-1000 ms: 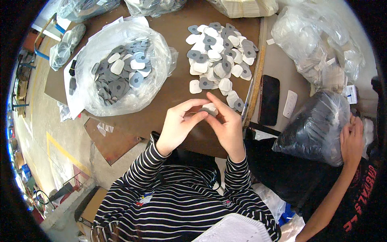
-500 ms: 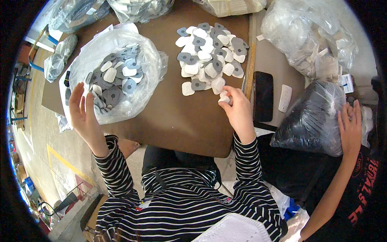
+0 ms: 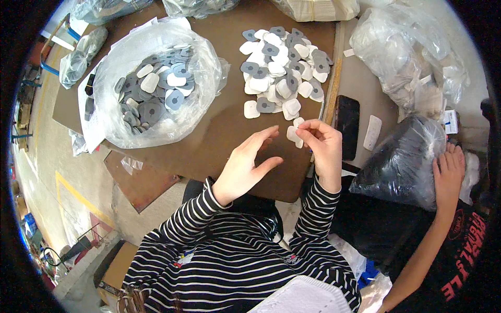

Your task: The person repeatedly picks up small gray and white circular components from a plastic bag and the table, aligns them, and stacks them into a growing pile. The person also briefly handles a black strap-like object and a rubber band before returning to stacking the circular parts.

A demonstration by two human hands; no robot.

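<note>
Open clear plastic bag (image 3: 207, 107) on the brown table (image 3: 229, 120), grey and white pieces (image 3: 175, 100) heaped inside — right hand (image 3: 326, 148) pinching two white tabs (image 3: 293, 134) near the loose pile (image 3: 279, 68), left hand (image 3: 241, 169) unclasped, fingers apart, co-worker's hand (image 3: 449, 169) on a black-filled bag (image 3: 396, 161).

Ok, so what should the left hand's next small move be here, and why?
Probably closing the left hand on the white pieces: its thumb and fingers are apart with nothing between them, and it sits just left of the right hand, which pinches those pieces.
</note>
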